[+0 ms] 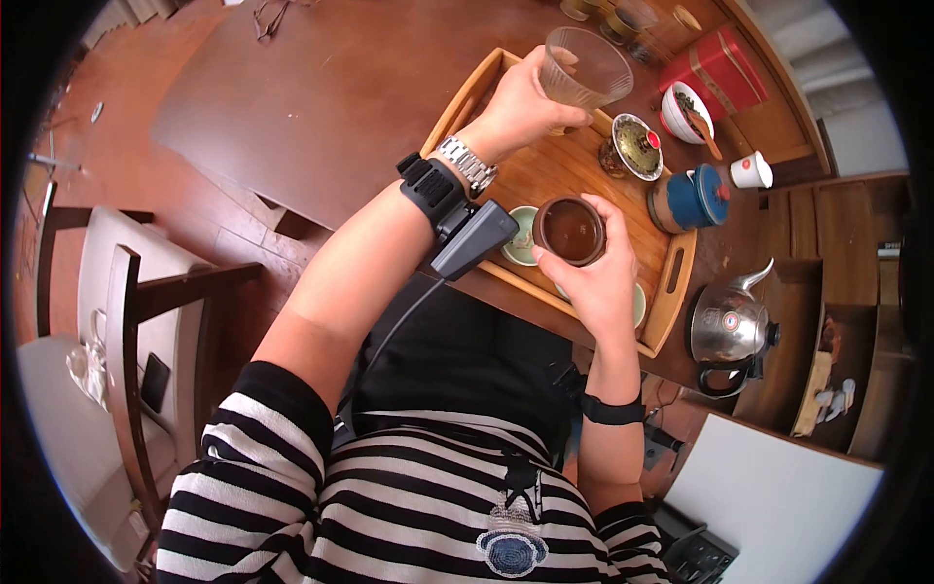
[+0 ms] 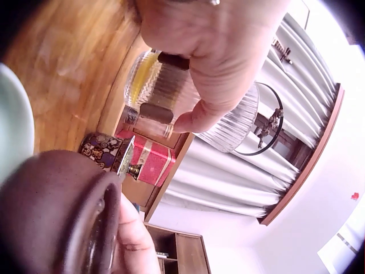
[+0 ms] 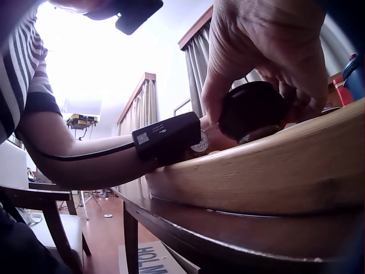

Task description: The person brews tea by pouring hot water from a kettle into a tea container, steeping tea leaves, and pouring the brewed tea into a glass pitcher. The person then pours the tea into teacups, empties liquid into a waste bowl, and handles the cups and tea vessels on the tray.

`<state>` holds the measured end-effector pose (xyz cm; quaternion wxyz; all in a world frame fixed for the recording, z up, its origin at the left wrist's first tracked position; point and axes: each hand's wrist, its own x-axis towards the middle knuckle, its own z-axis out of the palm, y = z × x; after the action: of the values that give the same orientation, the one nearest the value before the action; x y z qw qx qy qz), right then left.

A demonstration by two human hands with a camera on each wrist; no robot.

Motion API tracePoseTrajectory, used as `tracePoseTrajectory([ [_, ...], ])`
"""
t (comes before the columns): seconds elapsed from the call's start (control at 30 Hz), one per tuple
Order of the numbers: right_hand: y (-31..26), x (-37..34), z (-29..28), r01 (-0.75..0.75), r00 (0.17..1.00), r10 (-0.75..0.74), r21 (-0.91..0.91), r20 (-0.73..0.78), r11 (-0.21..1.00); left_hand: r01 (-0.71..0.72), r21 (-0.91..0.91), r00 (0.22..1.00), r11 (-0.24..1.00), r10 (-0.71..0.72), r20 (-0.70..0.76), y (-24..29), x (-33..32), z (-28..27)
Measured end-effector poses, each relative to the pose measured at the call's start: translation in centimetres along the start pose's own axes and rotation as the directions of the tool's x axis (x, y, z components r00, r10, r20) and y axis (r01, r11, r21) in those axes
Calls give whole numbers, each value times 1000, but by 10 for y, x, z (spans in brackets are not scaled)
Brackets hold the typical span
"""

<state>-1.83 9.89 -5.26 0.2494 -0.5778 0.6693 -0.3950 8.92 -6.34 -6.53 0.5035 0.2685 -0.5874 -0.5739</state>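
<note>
The left hand [image 1: 520,112] grips a ribbed clear glass [image 1: 589,70] above the tray's far side; in the left wrist view some yellow liquid [image 2: 142,80] shows low in the glass. The right hand [image 1: 605,277] holds a dark brown cup [image 1: 572,234] between thumb and fingers over the near edge of the wooden tray [image 1: 545,292]. Beside and partly under the cup lies a pale green dish [image 1: 520,237]. From the right wrist view, the brown cup [image 3: 251,111] hangs tilted from the right hand [image 3: 274,43]. Whether it holds liquid, I cannot tell.
On the tray stands a patterned lidded bowl [image 1: 634,148]. To the right are a blue canister [image 1: 696,198], a steel kettle [image 1: 730,321], a white paper cup [image 1: 751,171], a white bowl of leaves [image 1: 685,112] and a red box [image 1: 715,73]. A chair [image 1: 126,292] stands left.
</note>
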Motion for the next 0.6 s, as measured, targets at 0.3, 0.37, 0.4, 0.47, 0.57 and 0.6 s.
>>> tracePoseTrajectory([
  [0.3, -15, -2, 2, 109, 994, -103, -238, 37, 965, -1, -55, 1000, 999, 0, -10, -8, 4, 0],
  [0.37, -18, -3, 1, 135, 991, -128, -318, 42, 938, 5, -65, 1000, 998, -6, -13, -8, 4, 0],
  [0.4, -19, -3, 1, 134, 991, -127, -320, 45, 938, 9, -71, 1000, 997, -10, -12, -8, 3, 0],
  [0.47, -19, -3, 1, 191, 982, -183, -363, 56, 912, 4, -58, 1000, 998, -5, -13, -6, 3, 0],
  [0.57, -21, -4, 1, 203, 979, -192, -389, 69, 899, -6, -40, 1000, 999, 5, -11, -5, 3, -1],
  [0.6, -21, -4, 1, 203, 979, -191, -389, 69, 899, -7, -36, 1000, 999, 7, -9, -4, 3, -1],
])
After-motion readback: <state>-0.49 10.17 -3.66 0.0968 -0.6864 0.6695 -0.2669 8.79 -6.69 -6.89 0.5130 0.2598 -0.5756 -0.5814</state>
